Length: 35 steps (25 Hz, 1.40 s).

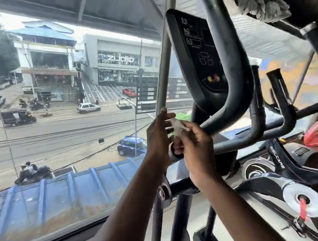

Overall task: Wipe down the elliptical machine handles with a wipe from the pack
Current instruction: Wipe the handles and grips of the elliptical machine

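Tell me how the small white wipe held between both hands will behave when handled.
The small white wipe looks crumpled, so probably floppy, not stiff. It seems thin and light, pinched by the left hand and right hand. It likely drapes around the black handle.

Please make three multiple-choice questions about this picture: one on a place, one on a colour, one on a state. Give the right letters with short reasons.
1. Where is the wipe?
A. On the console
B. Between both hands
C. On the floor

2. What colour are the curved handles?
A. Black
B. Yellow
C. White

3. What is the state of the console display?
A. Lit
B. Dark
C. Covered

Answers: 1 B, the left hand and right hand both pinch it; 2 A, the tubes are black; 3 B, no digits glow.
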Available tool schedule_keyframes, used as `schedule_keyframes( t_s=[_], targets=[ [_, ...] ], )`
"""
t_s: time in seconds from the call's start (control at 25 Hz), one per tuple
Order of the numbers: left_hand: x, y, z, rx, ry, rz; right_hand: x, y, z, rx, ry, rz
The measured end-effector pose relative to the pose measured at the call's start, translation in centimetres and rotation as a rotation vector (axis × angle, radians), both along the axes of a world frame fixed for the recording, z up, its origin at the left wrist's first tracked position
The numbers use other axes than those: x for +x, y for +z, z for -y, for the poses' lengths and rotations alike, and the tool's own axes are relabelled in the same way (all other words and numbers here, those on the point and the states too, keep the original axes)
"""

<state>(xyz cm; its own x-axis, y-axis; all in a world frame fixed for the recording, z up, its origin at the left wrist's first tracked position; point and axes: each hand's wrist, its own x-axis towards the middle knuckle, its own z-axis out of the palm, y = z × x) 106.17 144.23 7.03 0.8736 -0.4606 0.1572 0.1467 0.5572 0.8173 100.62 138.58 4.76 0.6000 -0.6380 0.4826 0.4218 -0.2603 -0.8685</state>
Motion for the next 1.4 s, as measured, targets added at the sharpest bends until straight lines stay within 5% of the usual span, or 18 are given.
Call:
schedule_keyframes(
  t_s=[0.24,0.6,0.84,1.2,1.4],
  targets=[
    [5.3,-2.8,-1.2,0.001,0.021,0.015,6.9,-0.3,-0.3,0.318,0.094,-0.101],
    [15.9,-4.4,0.6,0.162,0.096,0.038,18.3,-1.9,2.5,0.452,0.224,-0.101],
    [21.8,-4.8,2.7,0.203,0.049,0.023,23.3,-2.3,4.4,0.47,0.128,-0.066],
    [29.2,-5.2,11.1,0.041,-0.559,0.147,26.8,-2.0,8.7,0.209,-0.406,0.061],
    [25.6,-3.8,15.1,-0.022,-0.968,0.198,22.0,-1.0,8.4,0.081,-0.86,-0.016]
  ],
)
